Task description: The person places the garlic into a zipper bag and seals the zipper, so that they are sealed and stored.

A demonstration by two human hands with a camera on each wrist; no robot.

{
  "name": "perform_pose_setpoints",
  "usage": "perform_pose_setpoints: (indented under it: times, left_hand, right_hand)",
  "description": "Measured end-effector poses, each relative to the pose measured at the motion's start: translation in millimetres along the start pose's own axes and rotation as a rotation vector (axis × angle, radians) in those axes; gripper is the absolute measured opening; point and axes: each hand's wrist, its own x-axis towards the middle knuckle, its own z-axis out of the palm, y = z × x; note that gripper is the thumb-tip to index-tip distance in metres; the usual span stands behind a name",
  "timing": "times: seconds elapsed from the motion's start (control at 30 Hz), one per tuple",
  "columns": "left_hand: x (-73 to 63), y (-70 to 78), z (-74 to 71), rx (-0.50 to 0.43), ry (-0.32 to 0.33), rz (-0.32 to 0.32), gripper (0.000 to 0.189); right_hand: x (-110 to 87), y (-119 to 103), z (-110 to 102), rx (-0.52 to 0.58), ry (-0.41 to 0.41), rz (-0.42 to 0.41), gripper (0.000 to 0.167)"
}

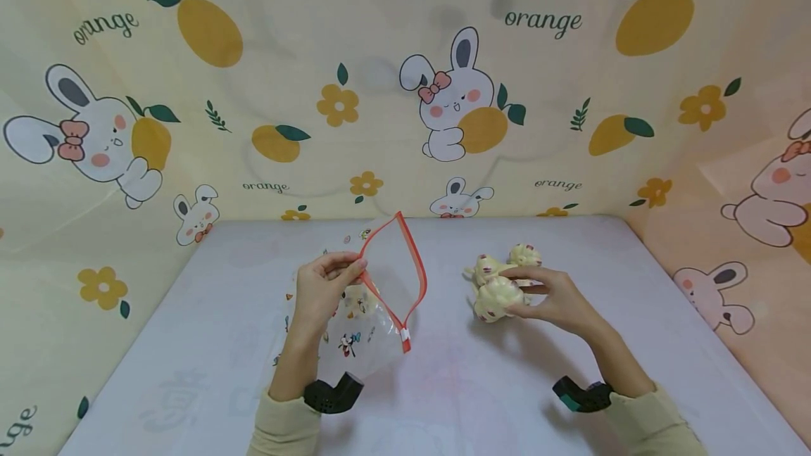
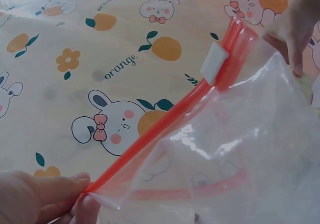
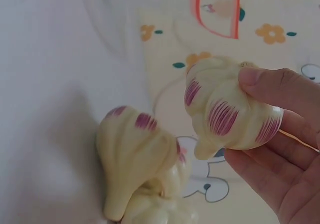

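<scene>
My left hand (image 1: 326,287) pinches the red zip rim (image 1: 418,259) of a clear plastic bag (image 1: 380,336) with small cartoon prints. The bag's mouth gapes toward the right, with a white slider (image 1: 405,334) at the near end of the rim. Through the film beside my left hand shows a pale yellowish patch. To the right, my right hand (image 1: 557,301) grips a cream garlic bulb (image 3: 225,108) with purple streaks, thumb on one side and fingers on the other. Beside it in the right wrist view sits another garlic bulb (image 3: 140,144), with more bulbs (image 3: 160,211) partly hidden below.
A white tabletop (image 1: 437,400) lies under both hands. Behind it hangs a cream cloth (image 1: 367,20) printed with rabbits and oranges, which also runs along both sides. Each wrist wears a black camera (image 1: 332,394).
</scene>
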Motion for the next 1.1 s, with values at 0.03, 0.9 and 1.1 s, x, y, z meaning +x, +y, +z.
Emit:
perform_pose_setpoints:
  times: [0.03, 0.9, 1.1]
  left_hand:
    - [0.1, -0.1, -0.1, 0.001, 0.001, -0.002, 0.021]
    - [0.2, 0.7, -1.1, -0.004, 0.008, -0.019, 0.021]
    - [0.0, 0.5, -1.1, -0.015, 0.003, -0.006, 0.021]
  right_hand:
    - [1.1, -0.9, 0.8, 0.007, 0.003, 0.0, 0.047]
    - [29.3, -29.2, 29.7, 0.201, 0.026, 0.004, 0.048]
    - [37.1, -35.6, 41.0, 0.237, 0.02, -0.021, 0.049]
